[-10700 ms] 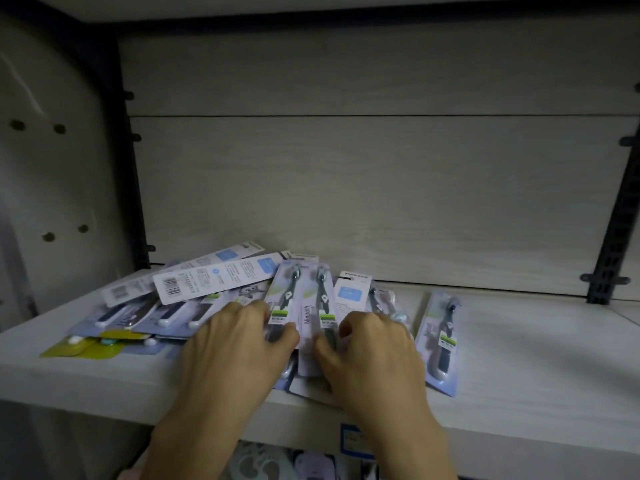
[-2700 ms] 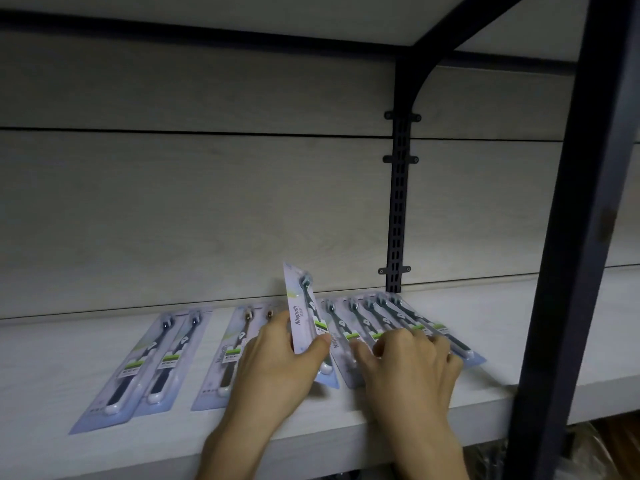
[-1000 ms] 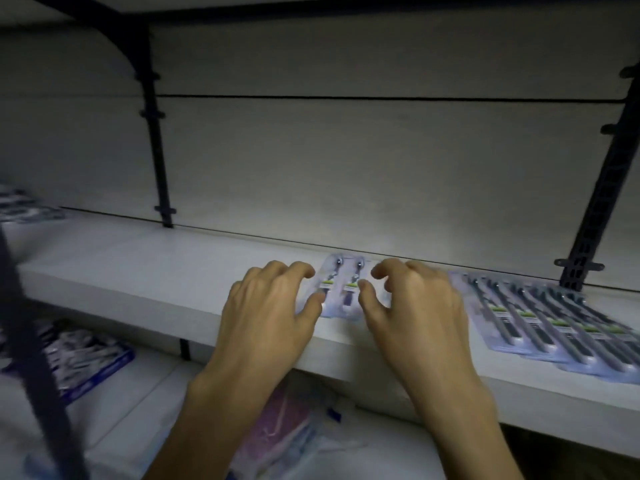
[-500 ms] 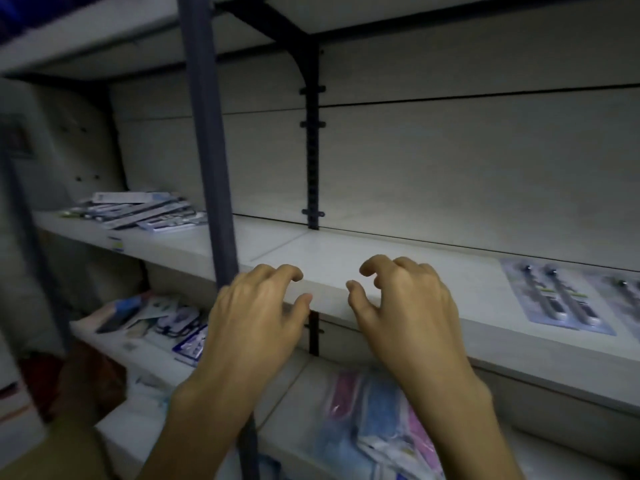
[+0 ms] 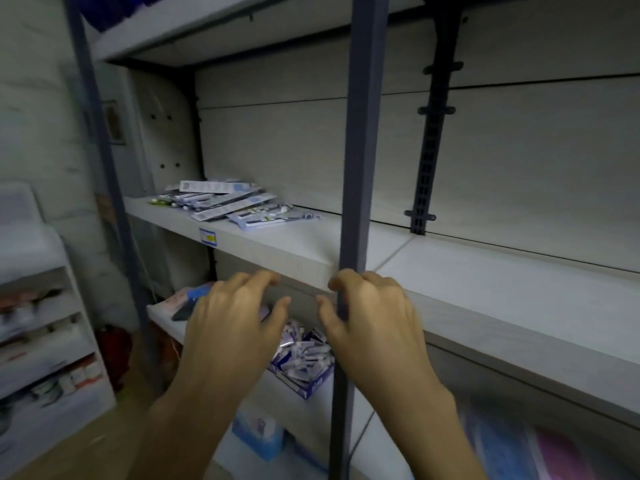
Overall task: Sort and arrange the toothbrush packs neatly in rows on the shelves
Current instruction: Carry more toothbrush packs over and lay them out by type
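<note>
A loose heap of toothbrush packs (image 5: 225, 204) lies at the far left end of the pale wooden shelf (image 5: 485, 292), with two or three packs spilling rightward. My left hand (image 5: 232, 317) hovers in front of the shelf edge, fingers loosely curled, holding nothing. My right hand (image 5: 370, 313) hovers beside it at the same height, fingers loosely curled and empty, just in front of the grey upright post (image 5: 360, 168). Both hands are well short of the heap.
A second grey post (image 5: 100, 140) stands at the left. The lower shelf holds a blue box of small sachets (image 5: 304, 358) and coloured packets (image 5: 540, 445). A white rack of goods (image 5: 45, 341) stands at far left. A price label (image 5: 207, 237) sits on the shelf edge.
The view has swung left, away from the neat row of packs, which is out of sight. The messy heap is now nearer and both empty hands have moved left along the shelf edge.
</note>
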Action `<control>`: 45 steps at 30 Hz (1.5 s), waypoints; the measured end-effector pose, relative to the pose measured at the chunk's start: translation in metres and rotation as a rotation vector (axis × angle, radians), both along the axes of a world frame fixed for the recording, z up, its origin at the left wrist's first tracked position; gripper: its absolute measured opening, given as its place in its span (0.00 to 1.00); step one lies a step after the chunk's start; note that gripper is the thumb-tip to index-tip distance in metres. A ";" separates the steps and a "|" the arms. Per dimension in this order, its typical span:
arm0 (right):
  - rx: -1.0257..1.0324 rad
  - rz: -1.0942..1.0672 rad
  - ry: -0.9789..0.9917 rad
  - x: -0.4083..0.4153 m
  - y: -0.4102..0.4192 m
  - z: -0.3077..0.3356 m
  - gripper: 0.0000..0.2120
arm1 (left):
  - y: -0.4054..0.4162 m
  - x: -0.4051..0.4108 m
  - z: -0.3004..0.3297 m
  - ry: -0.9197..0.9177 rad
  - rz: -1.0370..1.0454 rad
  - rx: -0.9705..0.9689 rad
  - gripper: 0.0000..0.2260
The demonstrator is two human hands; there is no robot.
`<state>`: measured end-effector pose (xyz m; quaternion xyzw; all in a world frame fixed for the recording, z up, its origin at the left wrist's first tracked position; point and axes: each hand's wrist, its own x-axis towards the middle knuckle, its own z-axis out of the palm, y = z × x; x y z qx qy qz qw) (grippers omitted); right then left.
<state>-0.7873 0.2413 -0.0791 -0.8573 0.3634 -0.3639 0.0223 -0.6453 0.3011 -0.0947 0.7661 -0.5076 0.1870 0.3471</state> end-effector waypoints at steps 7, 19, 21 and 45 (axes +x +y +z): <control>0.081 0.052 -0.024 0.103 -0.044 -0.004 0.14 | -0.042 0.100 0.004 -0.041 0.036 0.041 0.11; 0.136 -0.125 -0.098 0.233 -0.144 0.008 0.14 | -0.147 0.234 0.029 -0.018 -0.025 0.064 0.12; 0.158 -0.157 -0.091 0.247 -0.155 0.009 0.14 | -0.160 0.250 0.030 -0.017 -0.053 0.058 0.12; 0.283 -0.958 0.114 0.395 -0.210 0.006 0.17 | -0.272 0.411 0.031 -0.054 -0.618 0.103 0.11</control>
